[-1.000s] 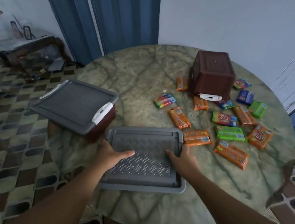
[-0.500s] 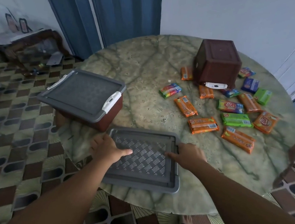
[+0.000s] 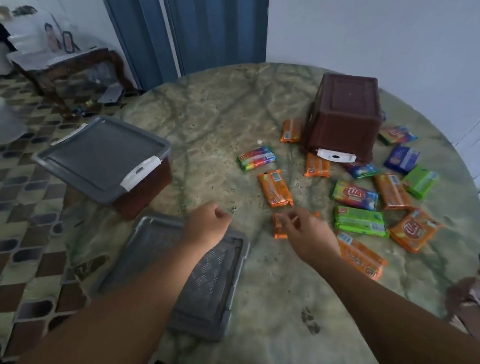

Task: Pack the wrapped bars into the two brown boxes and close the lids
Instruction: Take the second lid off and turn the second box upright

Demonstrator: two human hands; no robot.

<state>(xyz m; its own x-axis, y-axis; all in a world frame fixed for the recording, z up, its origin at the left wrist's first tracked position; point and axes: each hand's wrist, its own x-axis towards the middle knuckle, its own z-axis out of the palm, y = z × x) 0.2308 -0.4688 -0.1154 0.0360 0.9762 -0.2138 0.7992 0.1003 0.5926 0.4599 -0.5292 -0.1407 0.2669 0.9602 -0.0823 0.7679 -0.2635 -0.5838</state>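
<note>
Bars [image 3: 359, 195] lie scattered over the right half of the round marbled table [image 3: 209, 115], mostly orange, a few green, one blue, one striped, and I count none inside a box yet. From my seat I judge them light, flat packets in slick film that will crinkle and slide under a fingertip, so I would pinch each across its short width or lift it by a long edge, not press down on the middle. My right hand [image 3: 308, 234] hovers over the nearest orange bar [image 3: 279, 231], fingers bent toward it; whether they touch it or already pinch the wrapper I cannot tell, since the hand covers most of it. My left hand [image 3: 207, 222] sits loosely curled above the far end of the loose grey lid [image 3: 209, 283], holding nothing. That lid lies flat at the near edge of the table. One brown box [image 3: 344, 115] rests upside down among the bars, its white latch [image 3: 335, 156] facing me, so I think it needs turning over before anything goes in. The other box [image 3: 145, 191] stands at the left edge with its grey lid on. Beyond the table I see patterned floor tiles and a blue door
</note>
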